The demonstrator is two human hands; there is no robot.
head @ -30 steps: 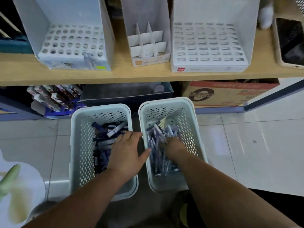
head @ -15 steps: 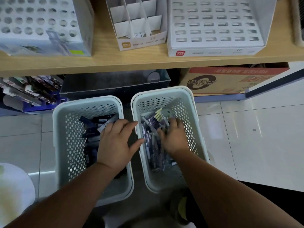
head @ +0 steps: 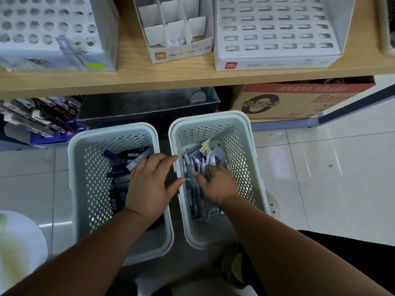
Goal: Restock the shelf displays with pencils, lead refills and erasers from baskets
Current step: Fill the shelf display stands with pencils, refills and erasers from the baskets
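Left hand (head: 149,189): fingers straight and spread, lying over the right rim of the left basket (head: 73,178), above dark packs (head: 119,171).
Right hand (head: 218,186): down in the right basket (head: 254,167), fingertips buried among wrapped pencils (head: 198,163) (grip cannot be told).
Baskets: side by side on the near floor.
Shelf (head: 171,77): farther back, carrying the round-hole display (head: 42,24), divided box (head: 177,28) and slotted display (head: 277,28).

Both forearms (head: 277,242) are bare; a black garment (head: 346,246) and a dark shoe (head: 233,268) with yellow-green patch show below.
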